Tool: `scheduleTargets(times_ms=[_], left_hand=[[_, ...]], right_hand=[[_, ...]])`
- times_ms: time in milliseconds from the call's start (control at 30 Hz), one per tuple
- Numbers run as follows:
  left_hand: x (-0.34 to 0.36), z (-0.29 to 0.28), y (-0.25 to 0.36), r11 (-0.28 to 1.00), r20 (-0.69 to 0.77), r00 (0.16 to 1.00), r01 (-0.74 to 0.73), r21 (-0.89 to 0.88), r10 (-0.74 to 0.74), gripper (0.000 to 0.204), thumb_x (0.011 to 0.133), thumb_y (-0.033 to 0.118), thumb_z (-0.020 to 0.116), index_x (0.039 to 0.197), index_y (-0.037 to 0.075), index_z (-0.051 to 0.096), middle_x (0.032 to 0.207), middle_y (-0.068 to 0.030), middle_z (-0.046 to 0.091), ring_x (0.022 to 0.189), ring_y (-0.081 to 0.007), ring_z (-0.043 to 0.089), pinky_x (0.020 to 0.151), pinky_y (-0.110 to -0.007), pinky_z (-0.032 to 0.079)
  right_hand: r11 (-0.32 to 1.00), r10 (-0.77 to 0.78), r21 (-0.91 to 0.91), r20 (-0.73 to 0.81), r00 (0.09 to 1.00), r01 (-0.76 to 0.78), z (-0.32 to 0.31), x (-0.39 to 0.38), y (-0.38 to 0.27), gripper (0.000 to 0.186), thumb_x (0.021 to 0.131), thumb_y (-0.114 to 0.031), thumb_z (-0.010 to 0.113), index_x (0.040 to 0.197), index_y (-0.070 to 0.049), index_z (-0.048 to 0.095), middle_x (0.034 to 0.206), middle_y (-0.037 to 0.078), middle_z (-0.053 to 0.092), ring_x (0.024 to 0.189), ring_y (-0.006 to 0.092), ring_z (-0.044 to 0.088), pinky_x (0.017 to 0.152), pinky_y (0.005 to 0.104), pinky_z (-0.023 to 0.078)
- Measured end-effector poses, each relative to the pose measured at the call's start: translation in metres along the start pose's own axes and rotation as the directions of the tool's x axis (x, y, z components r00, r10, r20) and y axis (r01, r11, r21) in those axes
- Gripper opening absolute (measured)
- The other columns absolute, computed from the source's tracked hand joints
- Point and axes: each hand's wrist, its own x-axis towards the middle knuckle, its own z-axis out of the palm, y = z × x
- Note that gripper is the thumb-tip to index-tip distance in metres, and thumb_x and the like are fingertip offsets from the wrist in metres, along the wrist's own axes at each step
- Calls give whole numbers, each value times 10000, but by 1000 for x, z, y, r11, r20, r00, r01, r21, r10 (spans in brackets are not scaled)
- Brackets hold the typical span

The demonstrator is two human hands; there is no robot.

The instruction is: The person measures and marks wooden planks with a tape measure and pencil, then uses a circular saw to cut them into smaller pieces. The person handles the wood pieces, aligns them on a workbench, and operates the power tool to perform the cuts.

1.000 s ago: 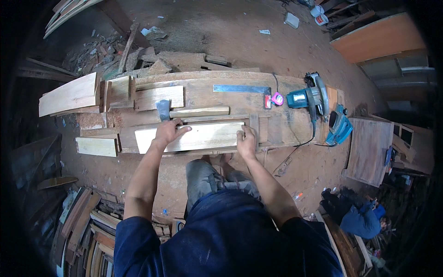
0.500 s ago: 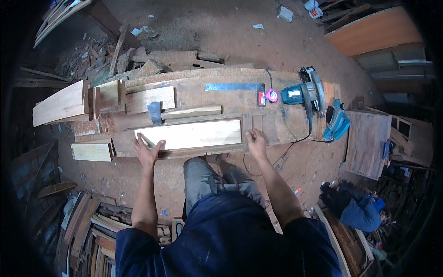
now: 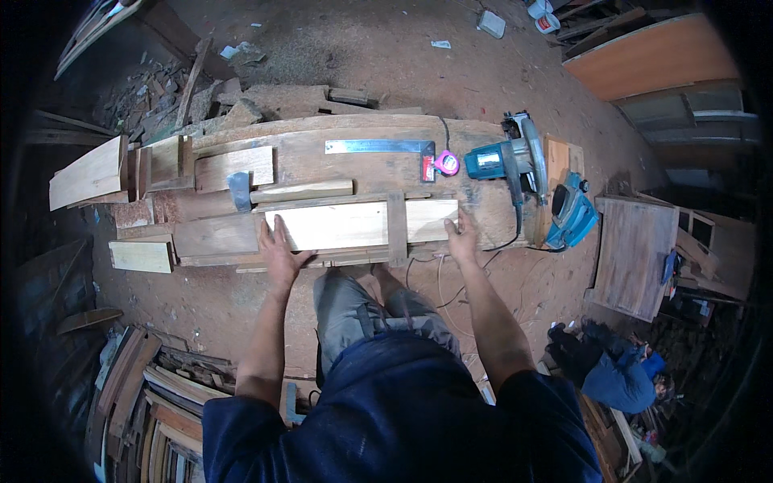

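A pale wooden board [image 3: 354, 224] lies lengthwise on a low workbench [image 3: 322, 153] in front of me. A narrow wooden strip [image 3: 396, 228] crosses it near its right end. My left hand [image 3: 275, 249] presses flat on the board's left end, fingers spread. Over at the right end, my right hand [image 3: 462, 235] grips the board's edge. Just beyond the board a hatchet [image 3: 241, 191] rests, its wooden handle pointing right.
A metal square [image 3: 378, 147], a pink tape measure [image 3: 448, 164], a teal circular saw [image 3: 507, 161] and a blue planer [image 3: 570, 213] sit at the bench's right. Loose offcuts [image 3: 141, 256] lie left. Timber is stacked lower left [image 3: 153, 394]. A wooden panel [image 3: 636, 253] stands right.
My hands have slid outward along the board, the left to its left end, the right to its right end. The view has shifted slightly.
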Motion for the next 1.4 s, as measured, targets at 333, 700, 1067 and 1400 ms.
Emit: scheduleTargets(times_ms=[333,700,1067,1400], left_hand=[[-4,-4,-25,992,14,995,101,-78,-100,1092,672,297,954,1550,26,364,1546,-283,348,1426,-441,388,1194,-481,362],[27,34,109,872,336,884,-418,255,326,1231,704,861,639,1629,139,268,1683,-248,156,1575,-422,68,1247,-629,-3],[36,55,137,804,303,802,-574,154,515,1142,708,764,700,1604,156,339,1678,-184,223,1557,-392,177,1244,-650,46],[40,52,142,825,336,810,-548,139,481,1115,676,713,748,1588,192,375,1622,-144,318,1485,-374,294,1245,-630,101]], right_hand=[[994,46,91,118,992,-56,4,6,6,521,968,3,648,1474,-24,526,1316,144,674,1154,201,658,984,337,507],[997,60,24,297,953,-70,19,8,6,528,967,-64,685,1478,-98,557,1326,172,660,1124,218,643,999,332,495],[956,23,268,335,942,-119,-3,15,6,532,963,25,635,1479,5,506,1330,160,647,1150,180,633,1019,312,488],[965,263,-124,430,863,-232,-21,-3,35,827,805,-96,825,1518,-19,412,938,70,708,778,118,649,720,287,523]])
